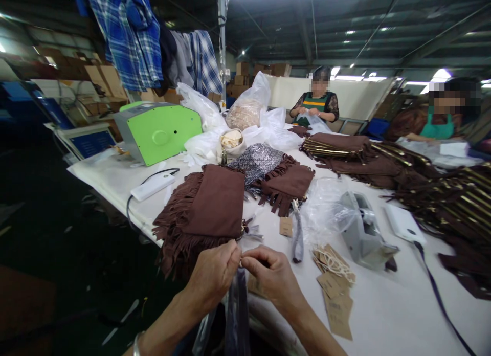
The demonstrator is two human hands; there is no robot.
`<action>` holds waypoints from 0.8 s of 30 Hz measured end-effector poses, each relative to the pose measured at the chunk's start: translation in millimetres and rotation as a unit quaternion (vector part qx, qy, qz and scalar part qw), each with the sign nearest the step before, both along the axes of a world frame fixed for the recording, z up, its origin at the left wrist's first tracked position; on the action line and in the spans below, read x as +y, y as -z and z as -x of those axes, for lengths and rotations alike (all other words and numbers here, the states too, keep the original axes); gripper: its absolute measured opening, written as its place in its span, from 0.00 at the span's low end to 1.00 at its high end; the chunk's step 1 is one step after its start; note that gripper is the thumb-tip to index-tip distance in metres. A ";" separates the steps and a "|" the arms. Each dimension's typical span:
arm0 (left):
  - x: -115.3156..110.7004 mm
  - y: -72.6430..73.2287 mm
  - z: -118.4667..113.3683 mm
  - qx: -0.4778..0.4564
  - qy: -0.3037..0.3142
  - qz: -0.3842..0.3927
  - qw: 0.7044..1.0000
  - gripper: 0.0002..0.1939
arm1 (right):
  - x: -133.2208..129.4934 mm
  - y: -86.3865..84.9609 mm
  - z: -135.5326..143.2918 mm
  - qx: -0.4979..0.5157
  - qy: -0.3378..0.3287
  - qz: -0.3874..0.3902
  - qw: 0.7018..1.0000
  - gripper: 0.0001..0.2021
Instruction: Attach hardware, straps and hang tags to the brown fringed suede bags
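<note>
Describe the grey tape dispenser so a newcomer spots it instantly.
On the white table, find the brown tags with white strings. Just beyond them to the right sits the tape dispenser, chunky and grey, unlike the flat white box on its right.

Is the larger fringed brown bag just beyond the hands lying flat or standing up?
Lying flat. The bag rests on the white table with its broad face upward, fringe spread out along its left side.
</note>
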State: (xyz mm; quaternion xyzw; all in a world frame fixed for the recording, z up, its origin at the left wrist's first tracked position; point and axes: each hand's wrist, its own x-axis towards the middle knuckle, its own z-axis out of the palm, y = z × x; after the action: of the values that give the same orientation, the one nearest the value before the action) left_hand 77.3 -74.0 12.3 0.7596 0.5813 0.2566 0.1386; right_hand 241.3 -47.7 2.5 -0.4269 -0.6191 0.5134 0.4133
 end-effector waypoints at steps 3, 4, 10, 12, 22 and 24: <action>3.2 5.1 -0.2 -0.015 -0.024 0.032 0.999 0.21 | 1.4 2.7 2.1 -0.004 0.019 -0.033 0.999 0.07; 4.0 6.0 0.7 -0.019 -0.026 0.041 0.999 0.22 | 2.4 3.7 1.8 -0.004 0.019 -0.028 0.999 0.07; 7.3 1.6 2.1 0.083 -0.080 -0.013 0.993 0.17 | 12.1 4.3 -6.1 -0.003 0.028 0.038 0.999 0.10; 10.1 -0.9 -1.9 0.164 -0.126 -0.039 0.978 0.13 | 15.7 3.9 -8.0 -0.004 0.042 0.036 0.998 0.10; 18.1 -7.6 -14.1 0.266 -0.194 -0.025 0.944 0.02 | 26.0 16.5 3.8 0.089 -0.011 0.095 0.991 0.13; 19.2 -8.1 -16.3 0.246 -0.199 -0.023 0.948 0.03 | 27.9 18.4 8.5 0.112 -0.011 0.081 0.990 0.13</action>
State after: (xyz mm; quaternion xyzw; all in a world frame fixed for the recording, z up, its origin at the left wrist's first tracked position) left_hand 93.6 -54.8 20.3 0.6706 0.7310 0.0972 -0.0800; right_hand 232.8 -19.7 -15.9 -0.3918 -0.5298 0.6108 0.4390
